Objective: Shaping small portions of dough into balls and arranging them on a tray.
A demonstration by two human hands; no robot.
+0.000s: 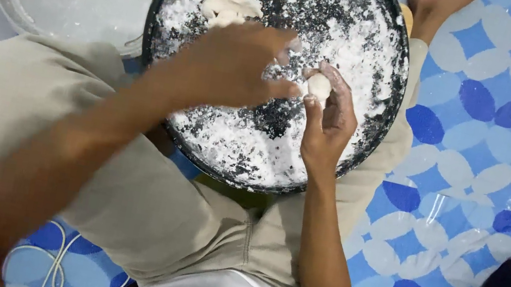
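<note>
Pinching a small dough ball (319,87) between fingers of the right hand (330,118) above a floured black pan (381,127). Reaching in from the ball's left, left hand (234,66), fingers seemingly loosely curled, fingertips nearly touching it.

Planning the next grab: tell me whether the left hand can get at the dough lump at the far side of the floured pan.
Probably yes: the left hand hovers just short of the dough lump, nothing lies between.
</note>
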